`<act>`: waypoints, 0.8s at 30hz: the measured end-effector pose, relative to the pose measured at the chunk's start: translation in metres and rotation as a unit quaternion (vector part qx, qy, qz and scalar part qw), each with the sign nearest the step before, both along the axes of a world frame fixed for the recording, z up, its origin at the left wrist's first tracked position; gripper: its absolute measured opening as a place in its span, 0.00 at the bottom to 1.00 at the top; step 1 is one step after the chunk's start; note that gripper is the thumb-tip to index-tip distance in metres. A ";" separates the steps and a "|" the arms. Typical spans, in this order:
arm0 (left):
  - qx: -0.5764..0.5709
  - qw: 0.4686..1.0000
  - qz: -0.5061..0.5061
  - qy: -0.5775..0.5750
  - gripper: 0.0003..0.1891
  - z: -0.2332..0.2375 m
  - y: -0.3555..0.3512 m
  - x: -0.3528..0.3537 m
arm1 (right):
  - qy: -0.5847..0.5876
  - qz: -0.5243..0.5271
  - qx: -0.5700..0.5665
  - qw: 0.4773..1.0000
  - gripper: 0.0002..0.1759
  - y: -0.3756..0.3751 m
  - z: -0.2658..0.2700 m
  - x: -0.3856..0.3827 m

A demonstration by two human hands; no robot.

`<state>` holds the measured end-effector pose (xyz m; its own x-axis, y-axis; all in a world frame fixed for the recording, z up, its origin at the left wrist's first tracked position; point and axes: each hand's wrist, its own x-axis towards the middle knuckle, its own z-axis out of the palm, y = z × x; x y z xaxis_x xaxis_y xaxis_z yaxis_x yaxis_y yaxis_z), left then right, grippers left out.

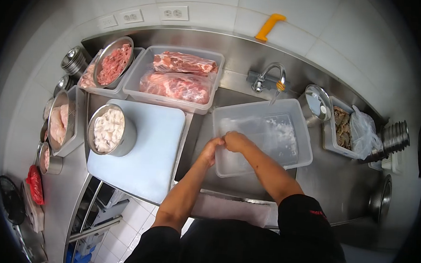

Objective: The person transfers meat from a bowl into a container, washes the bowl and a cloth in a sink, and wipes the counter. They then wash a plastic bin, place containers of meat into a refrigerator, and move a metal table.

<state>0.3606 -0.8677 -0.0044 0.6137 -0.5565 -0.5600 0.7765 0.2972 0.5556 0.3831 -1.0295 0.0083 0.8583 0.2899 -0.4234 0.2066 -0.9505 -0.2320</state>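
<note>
A translucent plastic tub (284, 156) sits tilted over the sink (204, 117), under the faucet (272, 68), with water and white foam inside. At the tub's left wall, my left hand (211, 150) is closed near the rim. Right beside it, my right hand (236, 141) has its fingers curled at the same wall, touching or nearly touching the left. Whatever lies between the fingers is too small to make out. A light blue cutting board (148, 147) is to the left, bearing a metal pot (128, 139) of pale pieces.
Behind the board stands a tub (174, 101) of large meat cuts, next to a bowl (114, 63) of meat pieces. More meat containers line the left. At right are a metal pot (310, 110), a bin (330, 136) with a plastic bag (365, 133), and stacked metal containers (396, 137).
</note>
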 end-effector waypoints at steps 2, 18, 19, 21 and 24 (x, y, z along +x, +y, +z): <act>-0.006 1.000 0.001 0.003 0.25 -0.002 -0.004 0.000 | -0.109 0.057 -0.023 0.992 0.21 -0.022 -0.001 0.011; -0.030 0.996 0.072 -0.044 0.22 -0.009 -0.010 0.020 | 0.078 -0.052 0.040 0.995 0.18 0.008 0.021 -0.051; -0.047 0.995 0.074 -0.043 0.22 -0.008 -0.012 0.021 | 0.085 -0.030 0.015 0.996 0.17 0.009 0.015 -0.060; 0.000 0.995 0.072 -0.073 0.24 -0.006 -0.010 0.025 | 0.087 0.004 -0.006 0.996 0.14 0.004 0.011 -0.060; 0.032 0.991 0.077 -0.100 0.24 -0.002 -0.009 0.021 | 0.041 -0.011 0.032 0.999 0.12 -0.016 0.007 -0.056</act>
